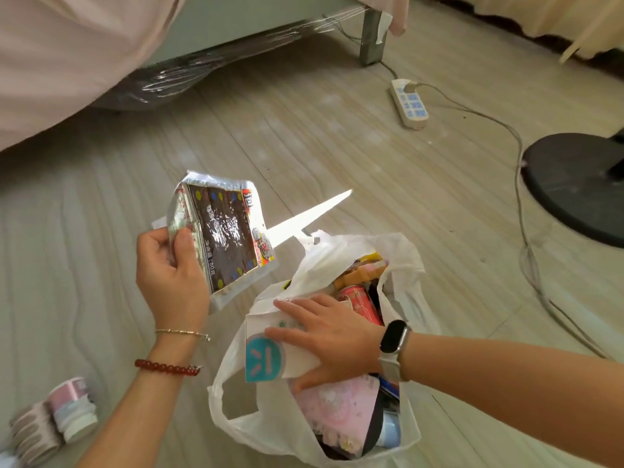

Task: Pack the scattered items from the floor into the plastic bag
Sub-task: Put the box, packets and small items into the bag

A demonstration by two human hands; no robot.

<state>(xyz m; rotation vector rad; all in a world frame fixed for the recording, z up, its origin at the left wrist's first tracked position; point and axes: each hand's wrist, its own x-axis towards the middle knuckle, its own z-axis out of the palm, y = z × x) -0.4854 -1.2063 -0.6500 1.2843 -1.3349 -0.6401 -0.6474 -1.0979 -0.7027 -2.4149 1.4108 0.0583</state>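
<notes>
While my left hand [170, 265] grips one shiny dark snack packet [223, 238] above the floor, my right hand [329, 339] lies flat, fingers straight, on one white paper packet [270, 349] in the single plastic bag [256, 420]. I count one red can [359, 298] inside; deeper contents blur together. Tape rolls [50, 417] at lower left are cut off, uncountable.

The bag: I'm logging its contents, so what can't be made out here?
Head view only:
- Bag bottom: hidden by a white card, pink item and red can.
- Card: partly under the right hand.
- Packet print: glare-blurred; left hand covers a corner.
- Tape rolls: cut by the frame edge.
</notes>
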